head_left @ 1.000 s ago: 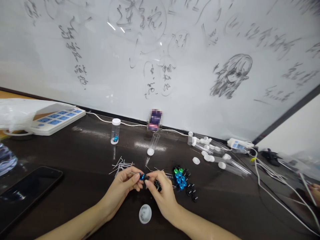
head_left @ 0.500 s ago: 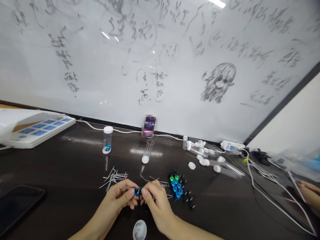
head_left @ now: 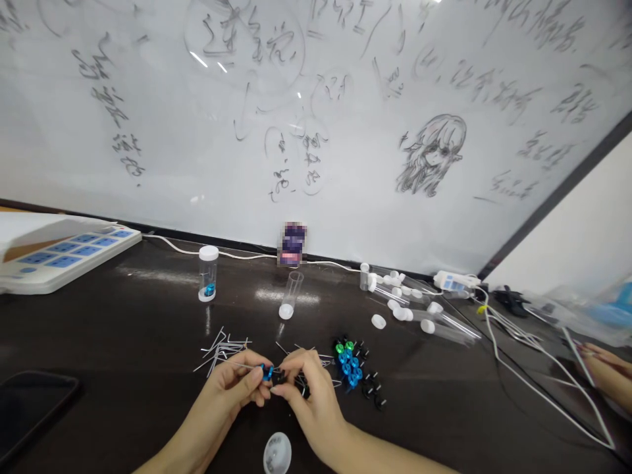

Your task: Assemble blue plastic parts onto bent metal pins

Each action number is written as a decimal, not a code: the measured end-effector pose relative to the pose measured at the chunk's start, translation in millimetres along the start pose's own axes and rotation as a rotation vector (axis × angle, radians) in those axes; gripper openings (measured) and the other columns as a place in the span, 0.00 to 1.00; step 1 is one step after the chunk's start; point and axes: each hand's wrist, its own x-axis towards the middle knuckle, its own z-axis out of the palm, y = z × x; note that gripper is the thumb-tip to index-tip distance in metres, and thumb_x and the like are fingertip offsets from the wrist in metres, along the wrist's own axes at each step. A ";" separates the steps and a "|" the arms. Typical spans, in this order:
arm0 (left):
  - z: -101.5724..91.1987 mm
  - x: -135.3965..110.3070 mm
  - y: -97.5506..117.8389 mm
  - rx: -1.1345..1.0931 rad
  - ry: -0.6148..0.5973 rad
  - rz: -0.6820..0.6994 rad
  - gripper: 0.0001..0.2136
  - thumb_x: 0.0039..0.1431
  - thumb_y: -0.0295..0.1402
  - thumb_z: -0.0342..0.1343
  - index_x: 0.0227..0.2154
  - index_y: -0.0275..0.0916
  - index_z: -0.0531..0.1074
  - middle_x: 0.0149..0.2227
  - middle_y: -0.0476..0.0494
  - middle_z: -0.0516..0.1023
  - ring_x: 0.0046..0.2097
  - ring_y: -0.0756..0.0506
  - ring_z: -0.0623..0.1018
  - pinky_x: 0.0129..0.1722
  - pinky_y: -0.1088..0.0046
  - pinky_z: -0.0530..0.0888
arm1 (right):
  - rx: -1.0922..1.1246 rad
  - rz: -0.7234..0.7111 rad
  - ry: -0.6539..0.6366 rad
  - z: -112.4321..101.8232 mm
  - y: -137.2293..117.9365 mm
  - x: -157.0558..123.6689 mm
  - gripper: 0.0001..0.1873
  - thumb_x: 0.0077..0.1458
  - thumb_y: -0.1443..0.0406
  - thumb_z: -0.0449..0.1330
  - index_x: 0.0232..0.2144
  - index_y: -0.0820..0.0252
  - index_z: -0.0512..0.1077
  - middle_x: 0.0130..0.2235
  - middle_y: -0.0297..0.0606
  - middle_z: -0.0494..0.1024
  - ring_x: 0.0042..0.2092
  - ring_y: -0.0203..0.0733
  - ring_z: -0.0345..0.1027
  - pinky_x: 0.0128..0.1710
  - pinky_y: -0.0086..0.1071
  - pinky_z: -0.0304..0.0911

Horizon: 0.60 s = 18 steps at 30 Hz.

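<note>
My left hand [head_left: 239, 385] is closed in a pinch on a small shiny blue metal part [head_left: 267, 372]. A thin metal rod [head_left: 237, 363] sticks out leftward from between its fingers. Just to the right, my right hand [head_left: 311, 392] pinches a small black part [head_left: 279, 378], its fingertips close against the blue one; whether the two parts are joined cannot be seen. Thin bent metal rods [head_left: 222, 349] lie in a pile beyond the left hand, and more are partly hidden behind the right. Beside the right hand sit several blue and green metal parts [head_left: 349, 362] and black parts with silver pins [head_left: 374, 388].
A capped clear tube [head_left: 208, 276] holds a blue part; an open tube [head_left: 291, 296] stands nearby. Tubes and white caps [head_left: 402, 309] lie at right, a white lid [head_left: 277, 453] in front. A phone [head_left: 34, 415], power strip [head_left: 69, 257], cables and another person's hand [head_left: 607, 362] flank these.
The right hand's fingers have shifted around the black part, which shows more clearly beside the blue one. The left hand keeps its pinch. The view has moved slightly.
</note>
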 end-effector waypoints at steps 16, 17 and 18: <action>0.5 -1.1 1.9 -0.022 -0.017 0.006 0.07 0.52 0.34 0.65 0.31 0.36 0.78 0.26 0.47 0.77 0.29 0.51 0.71 0.31 0.78 0.69 | -0.007 0.054 0.002 -0.5 2.3 3.7 0.06 0.56 0.63 0.65 0.34 0.56 0.72 0.29 0.30 0.73 0.35 0.40 0.64 0.39 0.32 0.56; 0.0 -1.0 1.5 -0.022 -0.021 0.006 0.07 0.52 0.34 0.64 0.31 0.36 0.78 0.26 0.47 0.76 0.29 0.51 0.71 0.31 0.77 0.69 | 0.002 0.046 0.008 -0.4 2.3 3.7 0.06 0.55 0.63 0.65 0.34 0.56 0.72 0.29 0.30 0.74 0.35 0.40 0.64 0.39 0.32 0.57; -0.4 -1.0 1.0 -0.019 -0.023 0.005 0.07 0.53 0.34 0.64 0.31 0.36 0.78 0.26 0.47 0.76 0.29 0.51 0.71 0.31 0.77 0.69 | 0.012 0.045 0.010 -0.7 2.0 3.9 0.07 0.55 0.61 0.66 0.33 0.57 0.72 0.29 0.31 0.74 0.35 0.40 0.64 0.39 0.32 0.57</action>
